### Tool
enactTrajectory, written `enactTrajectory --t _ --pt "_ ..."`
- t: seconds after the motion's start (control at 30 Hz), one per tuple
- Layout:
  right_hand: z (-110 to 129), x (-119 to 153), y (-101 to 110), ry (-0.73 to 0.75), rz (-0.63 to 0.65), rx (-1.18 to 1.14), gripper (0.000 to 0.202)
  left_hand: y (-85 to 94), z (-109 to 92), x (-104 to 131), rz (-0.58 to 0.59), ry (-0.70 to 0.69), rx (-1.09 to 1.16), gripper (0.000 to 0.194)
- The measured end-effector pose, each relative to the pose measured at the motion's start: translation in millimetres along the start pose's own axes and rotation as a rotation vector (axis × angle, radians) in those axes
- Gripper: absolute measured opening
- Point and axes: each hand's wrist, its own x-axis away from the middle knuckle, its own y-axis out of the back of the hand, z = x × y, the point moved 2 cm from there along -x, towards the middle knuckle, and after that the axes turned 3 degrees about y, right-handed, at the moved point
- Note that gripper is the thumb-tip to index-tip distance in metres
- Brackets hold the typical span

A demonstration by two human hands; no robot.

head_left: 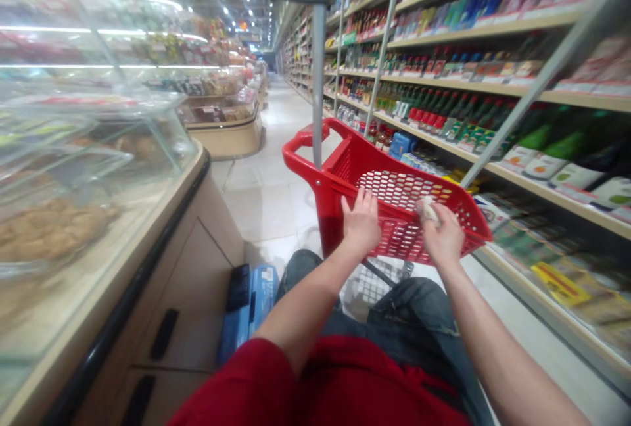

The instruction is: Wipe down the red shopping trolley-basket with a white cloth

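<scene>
A red plastic shopping cart [340,215] with a perforated basket stands sideways just in front of my knees. My left hand [362,219] lies against the near rim of the basket, its fingers stretched out and nothing held. Farther right, my right hand [444,235] is closed around a crumpled white cloth [430,209] at the basket's near side. Whether the cloth touches the rim I cannot tell. A grey metal pole [318,84] rises by the cart's handle [298,150].
Shelves [522,87] full of bottles and packages run along the right. On the left stands a glass-topped display counter [182,215] with brown food inside. A blue box [263,288] sits on the floor beside it. The tiled aisle [288,110] stretches ahead.
</scene>
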Motion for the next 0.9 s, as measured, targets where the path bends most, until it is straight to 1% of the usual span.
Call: enactTrajectory --t 0.07,0.17,0.23,0.3,0.33,0.4,0.47,0.53,0.6,0.7,0.77,0.83,0.9 --pt "4 -3 -3 -0.014 0.013 -0.012 0.035 -2.0 0 0 -0.007 -0.008 -0.001 0.055" --pt "14 -9 -16 -0.019 0.050 0.008 0.036 -5.0 2 1 -0.036 -0.029 -0.008 0.054" --pt "16 -12 -21 -0.093 0.090 0.070 0.040 -6.4 4 2 -0.055 -0.041 -0.012 0.053" --pt "10 -13 -22 -0.181 0.151 0.145 0.042 -7.1 5 4 -0.076 -0.050 -0.009 0.052" --pt "6 -14 -20 -0.202 0.175 0.173 0.042 -7.2 5 5 -0.085 -0.053 -0.006 0.052" --pt "-4 -13 -13 -0.189 0.197 0.187 0.042 -7.5 6 6 -0.099 -0.056 -0.002 0.052" --pt "-10 -12 -7 -0.177 0.200 0.168 0.043 -7.7 5 7 -0.107 -0.055 -0.003 0.052" --pt "-9 -10 -6 -0.220 0.208 0.137 0.047 -7.7 4 8 -0.111 -0.048 -0.009 0.052" --pt "3 -8 -11 -0.242 0.209 0.117 0.050 -7.5 4 8 -0.106 -0.042 -0.015 0.053" --pt "28 -6 -23 -0.140 0.172 0.085 0.049 -6.7 4 9 -0.089 -0.034 -0.028 0.055" --pt "36 -5 -29 -0.108 0.157 0.075 0.047 -6.1 5 9 -0.077 -0.033 -0.037 0.055" --pt "32 -6 -28 -0.150 0.149 0.108 0.044 -5.8 6 9 -0.072 -0.036 -0.043 0.055" --pt "22 -9 -22 -0.189 0.102 0.179 0.039 -6.1 6 9 -0.071 -0.036 -0.039 0.055"
